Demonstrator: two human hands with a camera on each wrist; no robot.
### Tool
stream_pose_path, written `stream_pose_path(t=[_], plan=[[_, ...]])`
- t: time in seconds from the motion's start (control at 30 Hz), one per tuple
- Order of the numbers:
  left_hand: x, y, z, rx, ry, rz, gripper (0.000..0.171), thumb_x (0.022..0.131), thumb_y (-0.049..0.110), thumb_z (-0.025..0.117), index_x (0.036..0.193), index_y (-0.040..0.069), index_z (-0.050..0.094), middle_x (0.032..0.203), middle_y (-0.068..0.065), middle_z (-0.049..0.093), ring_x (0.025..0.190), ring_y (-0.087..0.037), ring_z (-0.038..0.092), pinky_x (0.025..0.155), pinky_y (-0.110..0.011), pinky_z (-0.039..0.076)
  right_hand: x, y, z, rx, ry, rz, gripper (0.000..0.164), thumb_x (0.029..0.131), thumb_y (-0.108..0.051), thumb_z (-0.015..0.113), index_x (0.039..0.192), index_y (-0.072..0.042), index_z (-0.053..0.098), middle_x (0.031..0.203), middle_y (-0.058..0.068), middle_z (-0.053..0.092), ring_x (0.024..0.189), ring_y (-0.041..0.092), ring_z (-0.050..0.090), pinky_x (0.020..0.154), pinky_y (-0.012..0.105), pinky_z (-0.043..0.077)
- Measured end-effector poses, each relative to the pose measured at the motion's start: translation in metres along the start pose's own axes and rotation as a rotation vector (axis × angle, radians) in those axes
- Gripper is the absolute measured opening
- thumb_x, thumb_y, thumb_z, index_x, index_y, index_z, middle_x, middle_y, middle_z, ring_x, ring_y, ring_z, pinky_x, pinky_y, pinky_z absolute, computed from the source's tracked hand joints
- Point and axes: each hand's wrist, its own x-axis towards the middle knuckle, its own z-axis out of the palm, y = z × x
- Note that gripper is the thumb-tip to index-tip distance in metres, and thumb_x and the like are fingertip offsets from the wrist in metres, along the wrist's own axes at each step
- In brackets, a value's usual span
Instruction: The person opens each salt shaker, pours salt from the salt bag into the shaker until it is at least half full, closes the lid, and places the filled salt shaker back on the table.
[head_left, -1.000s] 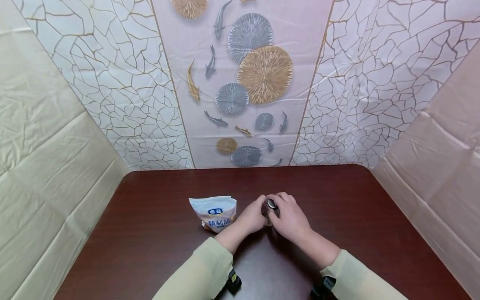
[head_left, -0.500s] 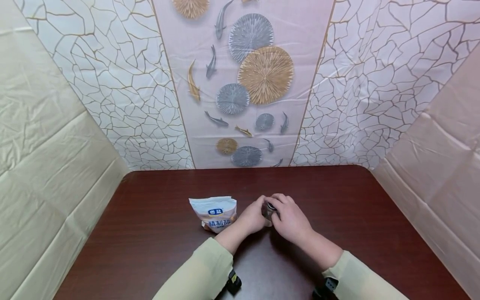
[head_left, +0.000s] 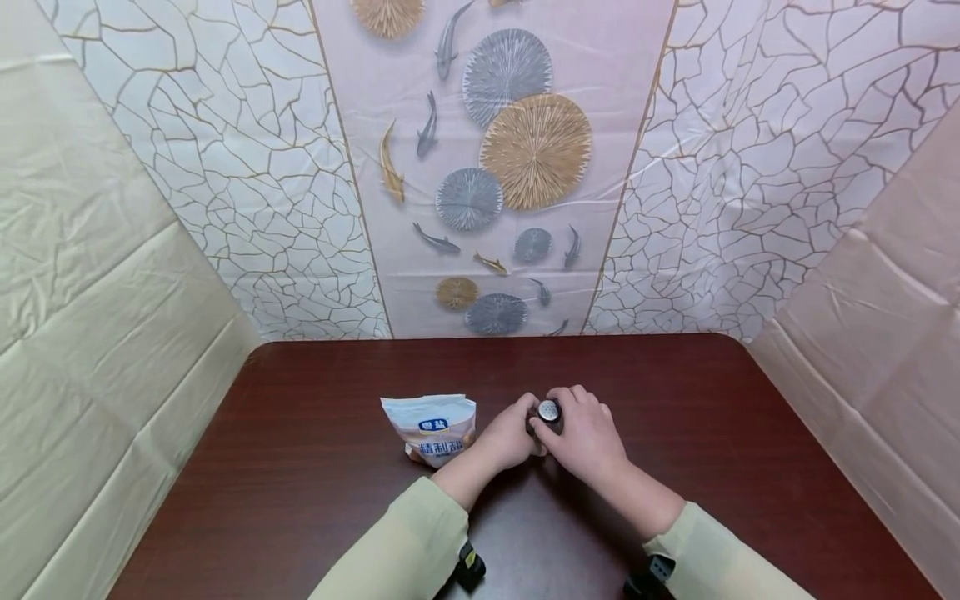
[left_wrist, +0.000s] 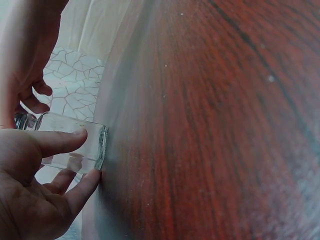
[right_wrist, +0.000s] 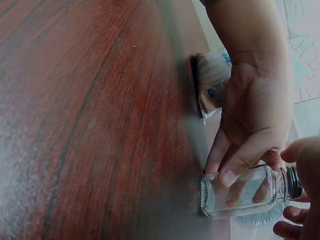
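Observation:
A clear glass shaker jar (right_wrist: 245,207) stands upright between my hands, its base right at the tabletop. Its dark cap (right_wrist: 294,183) has a silver top (head_left: 549,410) dotted with small holes in the head view. My left hand (head_left: 508,437) grips the glass body, thumb on one side and fingers on the other, as the left wrist view shows. My right hand (head_left: 588,440) holds the cap from the right, thumb on the near side and fingers behind. To the left stands a pale blue and beige bag (head_left: 429,427) with blue printing, close beside my left wrist.
The dark red-brown wooden table (head_left: 315,500) has rounded far corners. A patterned cloth backdrop (head_left: 480,167) hangs behind it, with beige cloth on both sides. Each wrist carries a black strapped device, such as the one on the left wrist (head_left: 470,568).
My right fingers have shifted around the cap; half a second ago they covered much of it, and now its perforated top shows. My left hand keeps its hold, and the bag stays put.

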Motion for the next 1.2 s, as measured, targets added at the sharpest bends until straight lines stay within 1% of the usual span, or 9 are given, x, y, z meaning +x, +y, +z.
stream_pose_path(t=[0.1, 0.23, 0.37, 0.53, 0.67, 0.83, 1.0, 1.2], plan=[[0.000, 0.000, 0.000, -0.014, -0.005, -0.006, 0.049, 0.074, 0.007, 0.085, 0.109, 0.017, 0.051, 0.105, 0.001, 0.065, 0.091, -0.011, 0.057, 0.082, -0.029, 0.047, 0.000, 0.000, 0.001, -0.012, 0.002, 0.010, 0.038, 0.086, -0.038, 0.074, 0.107, -0.008, 0.064, 0.098, 0.009, 0.060, 0.095, 0.030, 0.057, 0.081, 0.048, 0.042], [0.000, 0.000, 0.000, -0.022, -0.001, 0.005, 0.049, 0.074, 0.005, 0.084, 0.109, 0.016, 0.052, 0.104, 0.001, 0.065, 0.090, -0.012, 0.057, 0.081, -0.030, 0.047, 0.001, 0.000, 0.001, -0.019, 0.006, -0.001, 0.036, 0.086, -0.035, 0.074, 0.107, -0.008, 0.064, 0.098, 0.009, 0.061, 0.094, 0.029, 0.058, 0.080, 0.048, 0.042], [0.000, 0.000, -0.001, -0.028, -0.005, 0.009, 0.049, 0.074, 0.005, 0.084, 0.108, 0.016, 0.051, 0.100, 0.002, 0.064, 0.087, -0.012, 0.056, 0.079, -0.029, 0.046, 0.001, 0.000, 0.001, -0.016, 0.016, -0.017, 0.035, 0.087, -0.033, 0.073, 0.110, -0.008, 0.065, 0.100, 0.009, 0.061, 0.095, 0.029, 0.057, 0.081, 0.047, 0.040], [0.000, 0.000, -0.001, -0.047, -0.022, -0.009, 0.047, 0.076, 0.004, 0.083, 0.108, 0.016, 0.051, 0.100, 0.002, 0.064, 0.090, -0.011, 0.057, 0.080, -0.029, 0.047, 0.000, 0.000, -0.001, 0.010, 0.049, -0.049, 0.034, 0.085, -0.027, 0.071, 0.113, -0.009, 0.066, 0.104, 0.008, 0.060, 0.099, 0.030, 0.055, 0.084, 0.048, 0.039], [0.000, -0.001, -0.001, -0.039, -0.026, -0.006, 0.048, 0.075, 0.006, 0.084, 0.109, 0.016, 0.051, 0.098, 0.002, 0.064, 0.089, -0.012, 0.057, 0.080, -0.030, 0.048, 0.001, -0.003, -0.005, 0.031, 0.054, -0.056, 0.035, 0.084, -0.023, 0.070, 0.116, -0.010, 0.066, 0.108, 0.009, 0.059, 0.101, 0.030, 0.055, 0.086, 0.048, 0.039], [-0.001, 0.000, -0.002, -0.033, -0.026, -0.007, 0.050, 0.073, 0.005, 0.085, 0.109, 0.017, 0.051, 0.093, 0.002, 0.061, 0.085, -0.014, 0.057, 0.077, -0.032, 0.048, 0.000, -0.003, -0.014, 0.035, 0.063, -0.072, 0.036, 0.083, -0.017, 0.068, 0.119, -0.011, 0.066, 0.112, 0.010, 0.058, 0.100, 0.030, 0.054, 0.084, 0.048, 0.040], [-0.002, 0.001, -0.002, -0.030, -0.022, -0.016, 0.051, 0.074, 0.003, 0.084, 0.111, 0.017, 0.052, 0.094, 0.001, 0.062, 0.086, -0.015, 0.057, 0.078, -0.034, 0.048, -0.001, 0.004, -0.022, 0.037, 0.082, -0.075, 0.037, 0.083, -0.014, 0.067, 0.120, -0.010, 0.065, 0.112, 0.011, 0.058, 0.100, 0.032, 0.054, 0.086, 0.051, 0.042], [-0.003, 0.002, -0.002, -0.043, -0.018, -0.025, 0.052, 0.074, 0.003, 0.084, 0.112, 0.017, 0.052, 0.102, -0.002, 0.065, 0.090, -0.015, 0.058, 0.083, -0.035, 0.048, -0.002, 0.018, -0.026, 0.036, 0.079, -0.035, 0.038, 0.083, -0.013, 0.066, 0.121, -0.009, 0.063, 0.113, 0.013, 0.058, 0.101, 0.034, 0.054, 0.088, 0.053, 0.043]])
